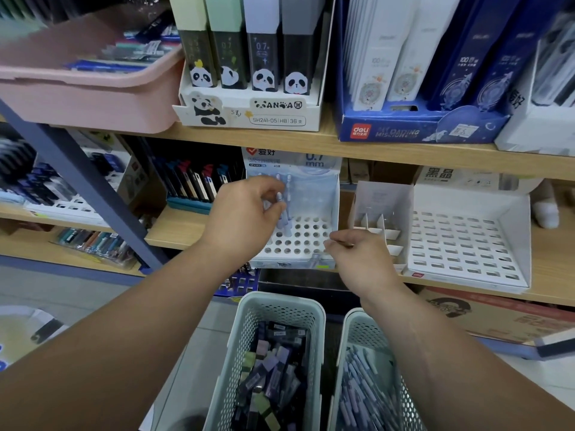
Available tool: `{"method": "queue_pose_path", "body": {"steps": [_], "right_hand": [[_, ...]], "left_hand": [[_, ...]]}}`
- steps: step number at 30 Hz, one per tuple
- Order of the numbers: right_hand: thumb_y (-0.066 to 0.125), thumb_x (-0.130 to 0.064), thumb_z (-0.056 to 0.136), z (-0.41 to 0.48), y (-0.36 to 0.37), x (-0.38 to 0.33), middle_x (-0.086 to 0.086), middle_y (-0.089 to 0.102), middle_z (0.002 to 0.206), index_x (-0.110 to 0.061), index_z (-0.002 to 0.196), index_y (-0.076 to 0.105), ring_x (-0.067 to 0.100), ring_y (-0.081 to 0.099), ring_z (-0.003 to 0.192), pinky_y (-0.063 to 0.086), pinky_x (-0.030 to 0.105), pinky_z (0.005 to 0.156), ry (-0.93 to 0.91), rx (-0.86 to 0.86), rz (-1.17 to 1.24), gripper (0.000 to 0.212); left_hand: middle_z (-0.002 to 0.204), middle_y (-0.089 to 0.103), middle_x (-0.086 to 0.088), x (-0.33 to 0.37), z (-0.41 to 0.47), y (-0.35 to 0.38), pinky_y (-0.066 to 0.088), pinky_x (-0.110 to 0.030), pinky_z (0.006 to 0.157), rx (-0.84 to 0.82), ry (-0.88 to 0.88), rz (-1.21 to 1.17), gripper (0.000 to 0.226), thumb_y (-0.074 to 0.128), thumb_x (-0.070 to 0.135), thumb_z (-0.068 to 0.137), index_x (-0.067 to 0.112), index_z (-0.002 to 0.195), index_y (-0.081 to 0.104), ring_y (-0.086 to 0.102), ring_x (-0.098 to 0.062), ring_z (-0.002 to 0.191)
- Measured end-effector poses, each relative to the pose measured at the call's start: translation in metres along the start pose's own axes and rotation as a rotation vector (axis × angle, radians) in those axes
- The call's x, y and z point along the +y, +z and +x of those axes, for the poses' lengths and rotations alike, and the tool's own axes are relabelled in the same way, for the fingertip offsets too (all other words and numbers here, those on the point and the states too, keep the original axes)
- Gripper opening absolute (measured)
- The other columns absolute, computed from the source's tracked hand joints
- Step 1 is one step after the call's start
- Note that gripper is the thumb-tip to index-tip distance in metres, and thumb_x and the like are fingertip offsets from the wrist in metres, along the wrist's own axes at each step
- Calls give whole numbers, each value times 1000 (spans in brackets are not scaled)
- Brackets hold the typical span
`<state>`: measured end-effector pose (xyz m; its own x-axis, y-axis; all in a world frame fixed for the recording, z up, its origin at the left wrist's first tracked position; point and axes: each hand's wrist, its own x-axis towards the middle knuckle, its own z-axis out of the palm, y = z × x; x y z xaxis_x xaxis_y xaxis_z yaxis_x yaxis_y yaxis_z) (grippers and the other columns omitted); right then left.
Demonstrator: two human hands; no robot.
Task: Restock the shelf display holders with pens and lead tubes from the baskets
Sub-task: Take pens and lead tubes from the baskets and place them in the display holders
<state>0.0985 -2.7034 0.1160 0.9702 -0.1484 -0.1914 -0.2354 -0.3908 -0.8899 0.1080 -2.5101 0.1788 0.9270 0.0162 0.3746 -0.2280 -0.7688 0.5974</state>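
I am looking at a stationery shop's wooden shelf (186, 227) carried on a blue metal upright, and the middle board holds the work. At that board's front edge stands a white cardboard display holder with rows of round holes (308, 241) and a pale blue back card. The left hand (242, 219) is over the holder's left rear corner, thumb and fingers curled round a small bunch of pale lilac pens (281, 197) held upright, their lower ends down at the holes. The right hand (354, 256) hangs at the holder's front right corner with its fingertips drawn together. Whether they pinch anything I cannot tell.

On the floor below the shelf edge sit two pale green perforated plastic baskets side by side. The left basket (249, 321) holds dark lead tubes with pastel caps (273, 368), and the right basket (357, 331) holds loose lilac and blue pens (361, 384).

To the right of the round-hole holder on the same board are a small white box with card dividers (376, 220) and a wider white holder with square slots (460, 244). On the board above, a pink plastic tub (87, 98) sits at the left. Beside it is a white panda-printed lead display box (249, 115), and then a dark blue display box (420, 127).
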Motion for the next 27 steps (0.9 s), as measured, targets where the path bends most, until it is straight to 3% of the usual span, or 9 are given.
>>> {"method": "queue_pose_path", "body": {"steps": [3,7,11,20,23,27], "right_hand": [[67,-26,96,-2,0,0,0,67,125,-15,123,71,15,60,112,42,25,95,0,-8,3,30],[67,-27,96,-2,-1,0,0,66,127,-15,125,70,16,60,113,42,26,97,-3,-16,-12,31],[67,-28,96,-2,-1,-1,0,66,128,-16,125,70,15,59,112,41,25,95,-6,-23,-14,32],[68,-31,96,-8,-6,-3,-1,58,138,-20,134,63,17,56,123,44,32,107,-4,-107,-1,41],[68,-33,96,-13,-10,-4,-6,59,135,-23,139,59,15,58,120,45,30,105,5,-169,23,45],[66,-30,97,-23,-20,-1,-8,62,127,-23,133,63,15,60,118,48,41,109,28,-164,43,37]], "left_hand": [[82,63,19,0,-1,3,46,-18,70,7,-22,18,21,76,15,87,22,105,69,57,9,63],[87,70,9,1,-1,5,54,-29,80,15,17,73,16,76,15,86,16,102,72,69,-14,85],[97,77,-2,3,0,9,56,-40,82,-4,80,154,19,74,17,88,13,107,76,70,-25,92],[115,66,-6,1,3,11,55,-41,81,-51,160,306,37,71,26,90,21,127,69,66,-29,101],[126,63,-6,0,-1,8,55,-41,84,-49,157,328,47,70,30,91,21,136,62,65,-30,106],[115,66,-11,4,-13,-1,57,-48,76,8,249,276,40,70,20,90,12,129,66,68,-35,96]]}}
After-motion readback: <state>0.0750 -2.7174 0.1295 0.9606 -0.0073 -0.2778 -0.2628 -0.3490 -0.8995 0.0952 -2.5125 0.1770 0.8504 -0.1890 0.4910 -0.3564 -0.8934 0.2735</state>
